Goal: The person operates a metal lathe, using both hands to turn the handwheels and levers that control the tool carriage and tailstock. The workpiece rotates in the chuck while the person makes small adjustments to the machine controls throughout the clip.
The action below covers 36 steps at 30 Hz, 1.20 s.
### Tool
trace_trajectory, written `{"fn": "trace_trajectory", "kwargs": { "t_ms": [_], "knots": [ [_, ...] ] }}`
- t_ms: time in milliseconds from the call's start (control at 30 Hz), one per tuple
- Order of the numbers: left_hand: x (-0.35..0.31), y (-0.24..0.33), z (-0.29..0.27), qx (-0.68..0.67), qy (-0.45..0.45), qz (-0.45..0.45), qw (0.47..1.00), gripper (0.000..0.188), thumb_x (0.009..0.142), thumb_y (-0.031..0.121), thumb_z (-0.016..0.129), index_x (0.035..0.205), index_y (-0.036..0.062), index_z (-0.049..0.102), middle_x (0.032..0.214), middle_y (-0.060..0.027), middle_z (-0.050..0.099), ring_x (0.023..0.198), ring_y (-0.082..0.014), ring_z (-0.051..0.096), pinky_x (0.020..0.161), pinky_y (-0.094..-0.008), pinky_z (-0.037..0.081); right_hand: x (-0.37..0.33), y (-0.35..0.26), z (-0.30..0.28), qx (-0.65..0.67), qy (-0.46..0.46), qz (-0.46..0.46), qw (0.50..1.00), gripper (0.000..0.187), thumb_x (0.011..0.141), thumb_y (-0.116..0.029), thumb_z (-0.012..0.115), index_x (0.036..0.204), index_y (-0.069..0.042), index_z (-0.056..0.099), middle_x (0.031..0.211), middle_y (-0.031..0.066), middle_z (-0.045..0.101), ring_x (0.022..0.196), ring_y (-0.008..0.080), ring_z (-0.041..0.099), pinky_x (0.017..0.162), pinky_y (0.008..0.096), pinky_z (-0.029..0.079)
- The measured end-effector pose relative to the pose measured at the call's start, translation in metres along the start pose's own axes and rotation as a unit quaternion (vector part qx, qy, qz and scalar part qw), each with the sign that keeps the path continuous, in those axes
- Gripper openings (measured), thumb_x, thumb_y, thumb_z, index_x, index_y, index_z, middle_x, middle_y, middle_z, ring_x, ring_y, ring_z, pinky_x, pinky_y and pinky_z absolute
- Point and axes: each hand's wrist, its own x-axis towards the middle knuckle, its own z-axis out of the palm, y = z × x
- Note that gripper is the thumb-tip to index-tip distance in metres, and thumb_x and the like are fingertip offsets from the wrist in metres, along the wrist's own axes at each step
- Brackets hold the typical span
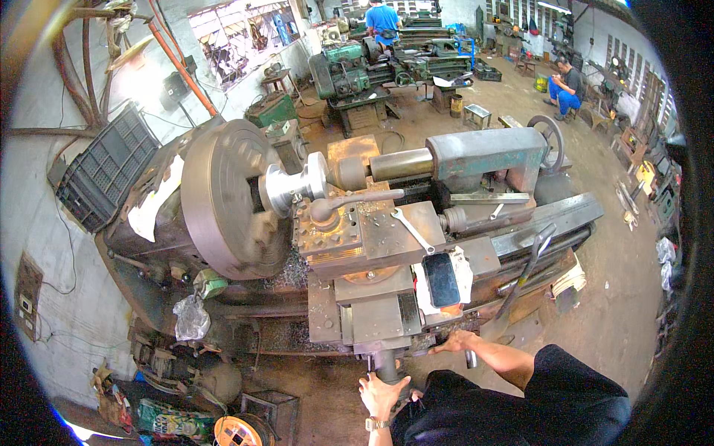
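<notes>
My left hand [381, 395], a watch on its wrist, grips the cross-slide handle [387, 364] at the front of a large metal lathe. My right hand [457, 341] reaches to the carriage front below the phone, its fingers partly hidden against a lever there. A shiny spool-shaped metal workpiece [286, 187] sits in the big round chuck [223, 197], whose jaws look blurred. The tailstock [487, 152] bears on the workpiece's far end. Beside it stands the tool post [327, 230] with its clamping lever [357, 199].
A wrench [413, 230] and a black phone [442, 280] on a white cloth lie on the carriage. A bent lever [520, 275] rises at the right. Metal chips litter the bed. Two people [383, 22] are farther off, one seated at right. A grey crate [108, 167] leans behind the headstock.
</notes>
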Motion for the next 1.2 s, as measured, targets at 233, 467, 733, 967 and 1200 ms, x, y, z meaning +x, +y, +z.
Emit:
{"fn": "trace_trajectory", "kwargs": {
  "t_ms": [233,467,733,967,1200],
  "knots": [
    [-0.002,0.003,-0.003,0.007,0.003,0.003,1.0,0.11,0.059,0.073,0.084,0.127,-0.0097,0.057,0.125,-0.0337,0.058,0.119,-0.0464,0.059,0.103,-0.0488,0.05,0.032,0.02,0.02,-0.006,-0.005,0.039,0.999,0.123,0.061,-0.098,0.057,0.139,-0.004,0.061,0.144,0.0234,0.057,0.134,0.037,0.055,0.113,0.0454,0.044],
    [-0.003,0.006,-0.008,0.011,-0.005,-0.002,1.0,0.108,0.06,0.073,0.083,0.124,-0.0097,0.059,0.125,-0.0342,0.059,0.119,-0.0462,0.06,0.103,-0.049,0.05,0.03,0.027,0.02,-0.004,-0.007,0.013,1.0,0.108,0.071,-0.093,0.054,0.149,-0.018,0.053,0.15,0.0198,0.052,0.138,0.0378,0.05,0.115,0.0447,0.041],
    [-0.005,0.005,-0.009,0.007,0.013,0.017,1.0,0.106,0.06,0.074,0.083,0.121,-0.0102,0.06,0.122,-0.0336,0.06,0.116,-0.0458,0.06,0.101,-0.0492,0.05,0.002,0.012,0.003,0.0,0.011,-0.064,0.998,0.107,0.073,-0.093,0.051,0.149,-0.018,0.052,0.151,0.0196,0.051,0.139,0.0375,0.049,0.117,0.0439,0.039],
    [-0.005,0.007,-0.011,0.005,0.009,0.01,1.0,0.106,0.061,0.073,0.083,0.121,-0.011,0.06,0.121,-0.0331,0.06,0.117,-0.0461,0.06,0.101,-0.0493,0.05,0.005,0.014,0.001,-0.013,-0.005,-0.054,0.998,0.11,0.072,-0.096,0.049,0.148,-0.016,0.053,0.149,0.02,0.053,0.138,0.0384,0.05,0.116,0.0439,0.039],
    [-0.005,0.008,-0.011,0.01,0.004,0.005,1.0,0.106,0.061,0.073,0.083,0.121,-0.011,0.06,0.122,-0.0335,0.06,0.118,-0.046,0.06,0.101,-0.0493,0.05,0.002,0.018,0.0,-0.016,-0.013,-0.064,0.998,0.112,0.074,-0.095,0.045,0.15,-0.014,0.051,0.149,0.0217,0.052,0.138,0.0384,0.049,0.117,0.044,0.039]
  ]
}}
